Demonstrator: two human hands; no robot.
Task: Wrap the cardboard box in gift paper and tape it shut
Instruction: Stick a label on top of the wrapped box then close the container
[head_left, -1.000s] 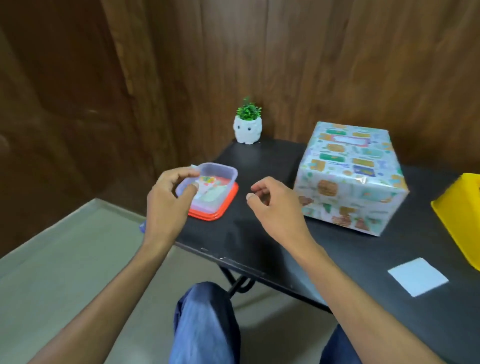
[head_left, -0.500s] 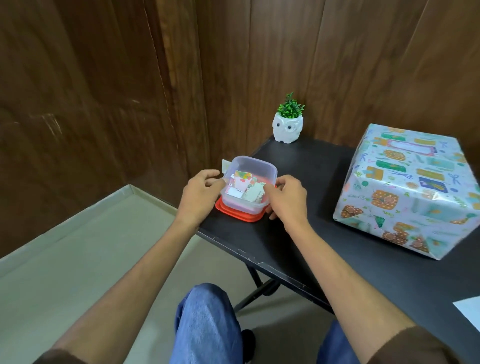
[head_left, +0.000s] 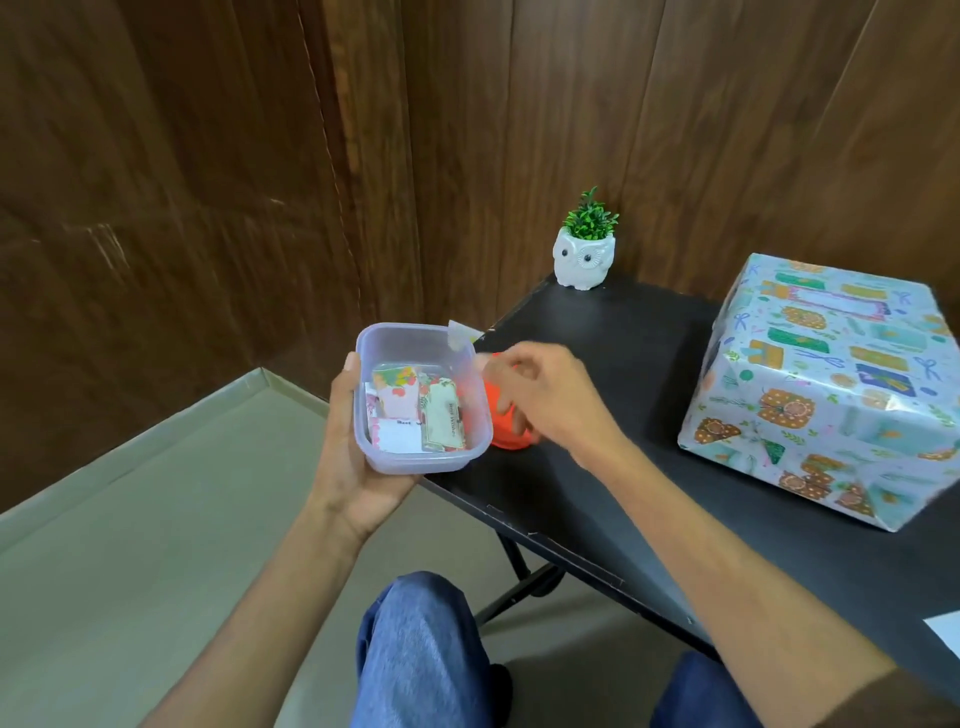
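Note:
The box wrapped in patterned gift paper (head_left: 831, 384) stands on the black table (head_left: 634, 358) at the right. My left hand (head_left: 348, 467) holds a clear plastic container (head_left: 421, 462) from below and from its left side, just off the table's left corner. Several small gift cards (head_left: 415, 415) lie inside it. An orange lid (head_left: 501, 434) lies on the table's corner, and the curled fingers of my right hand (head_left: 550, 400) grip it. Most of the lid is hidden by that hand and the container.
A white owl pot with a green plant (head_left: 584, 257) stands at the table's back corner by the wooden wall. A white sheet's corner (head_left: 948, 631) shows at the right edge. My knees in jeans (head_left: 421, 649) are below the table's front edge.
My left hand has lifted the clear container off its orange lid and moved it left, off the table corner. My right hand has shifted from the container's side onto the lid.

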